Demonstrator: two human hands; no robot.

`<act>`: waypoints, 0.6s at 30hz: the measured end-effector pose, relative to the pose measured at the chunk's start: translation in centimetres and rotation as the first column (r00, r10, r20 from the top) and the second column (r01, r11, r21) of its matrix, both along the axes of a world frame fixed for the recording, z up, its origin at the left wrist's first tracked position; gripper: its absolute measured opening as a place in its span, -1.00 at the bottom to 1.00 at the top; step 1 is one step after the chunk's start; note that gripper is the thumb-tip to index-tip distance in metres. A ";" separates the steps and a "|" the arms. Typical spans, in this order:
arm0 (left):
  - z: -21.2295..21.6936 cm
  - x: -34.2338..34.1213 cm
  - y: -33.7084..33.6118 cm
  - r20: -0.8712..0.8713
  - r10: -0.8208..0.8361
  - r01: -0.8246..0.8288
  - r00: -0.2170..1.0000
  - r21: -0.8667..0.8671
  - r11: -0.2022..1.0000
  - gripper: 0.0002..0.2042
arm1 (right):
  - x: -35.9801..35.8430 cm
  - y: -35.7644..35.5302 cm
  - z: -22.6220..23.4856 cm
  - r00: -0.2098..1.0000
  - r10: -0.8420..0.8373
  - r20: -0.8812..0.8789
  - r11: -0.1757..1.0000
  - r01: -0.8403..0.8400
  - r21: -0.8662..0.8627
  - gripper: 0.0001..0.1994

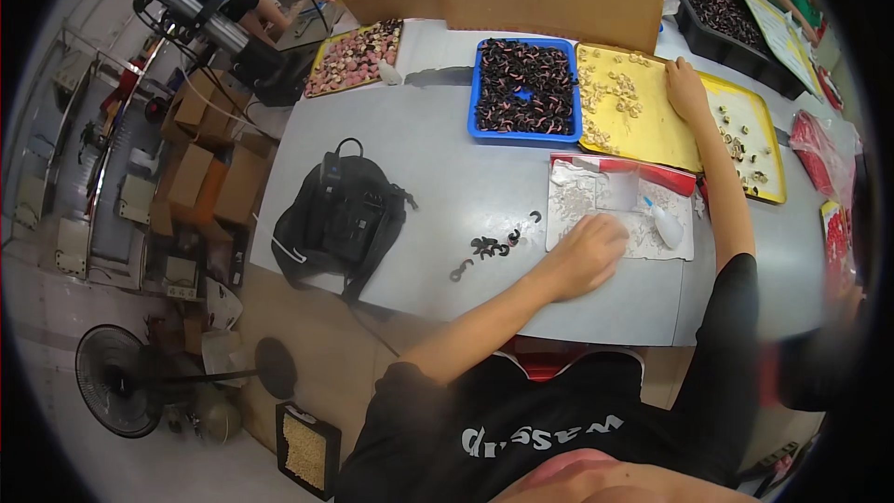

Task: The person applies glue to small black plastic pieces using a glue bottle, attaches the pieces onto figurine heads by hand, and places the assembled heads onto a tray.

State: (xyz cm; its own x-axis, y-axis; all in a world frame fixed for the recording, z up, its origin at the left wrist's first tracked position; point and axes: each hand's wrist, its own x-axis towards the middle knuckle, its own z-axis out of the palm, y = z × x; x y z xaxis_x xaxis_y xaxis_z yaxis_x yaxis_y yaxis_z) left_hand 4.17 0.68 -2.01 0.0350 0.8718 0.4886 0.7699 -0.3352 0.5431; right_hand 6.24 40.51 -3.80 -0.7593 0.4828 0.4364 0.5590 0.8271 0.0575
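Note:
My left hand point(589, 253) is curled closed at the front edge of a glue-smeared white board point(570, 194); whatever its fingers hold is hidden. Stretched forward, my right hand point(685, 91) is over the right part of a yellow tray point(643, 135), fingers bent together, with anything between them too small to see. Small cream-coloured pieces point(622, 93) lie in that tray. On the board stand a white squeeze bottle point(665, 225) with a blue tip and a small clear box point(616, 192). Several small black curved pieces point(492, 246) lie loose left of my left hand.
A blue tray point(473, 121) full of black and pink curved pieces stands beside the yellow one. Farther right are a second yellow-rimmed tray point(775, 154) and a black crate point(745, 58). A black bag point(326, 214) lies on the left; cardboard point(549, 0) stands behind.

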 end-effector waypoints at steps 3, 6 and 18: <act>0.1 0.1 0.4 0.024 -0.020 0.020 1.000 0.003 1.000 -0.89 | 0.8 0.3 -0.1 0.991 0.039 -0.125 0.988 -0.057 -0.143 -0.76; 0.0 -0.2 0.4 0.024 -0.005 0.005 1.000 0.007 1.000 -0.89 | -0.2 -3.1 1.8 0.948 0.236 -0.212 0.862 -0.305 -0.406 -0.73; 0.4 0.0 0.6 0.030 -0.007 0.009 1.000 -0.036 0.999 -0.88 | -4.0 -3.7 1.7 0.922 0.193 -0.336 0.925 -0.285 -0.251 -0.74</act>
